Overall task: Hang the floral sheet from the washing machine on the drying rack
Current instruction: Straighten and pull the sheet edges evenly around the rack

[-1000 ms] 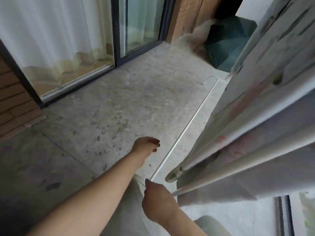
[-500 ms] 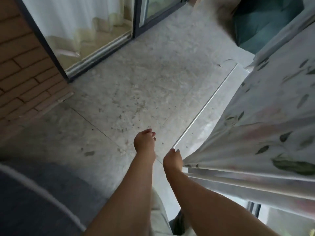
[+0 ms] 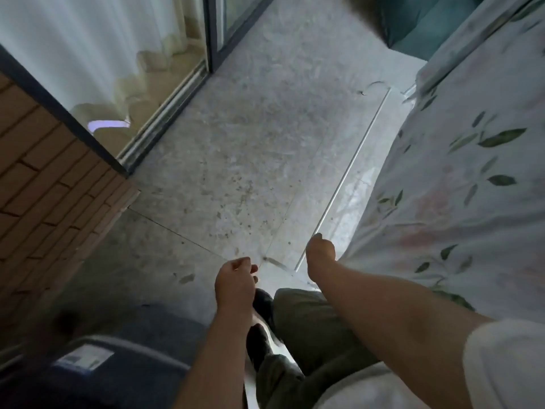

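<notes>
The floral sheet (image 3: 460, 184), white with green leaves and pale pink flowers, hangs down the right side of the view and hides whatever carries it. My right hand (image 3: 321, 255) is at the sheet's lower left edge, fingers curled, and appears to grip the cloth there. My left hand (image 3: 236, 280) hangs a little to the left over the floor, with fingers loosely curled and nothing in them. No washing machine can be made out for certain.
The concrete floor (image 3: 250, 149) is speckled, with a thin metal strip (image 3: 354, 160) along a raised step beside the sheet. A glass sliding door (image 3: 165, 93) and a brick wall (image 3: 44, 178) stand left. A teal object (image 3: 418, 22) lies far right. A dark blue object (image 3: 97, 370) sits bottom left.
The view has tipped downward and my legs and shoes now show. Both hands have dropped lower, and the sheet now hangs smoother and flatter than a second ago.
</notes>
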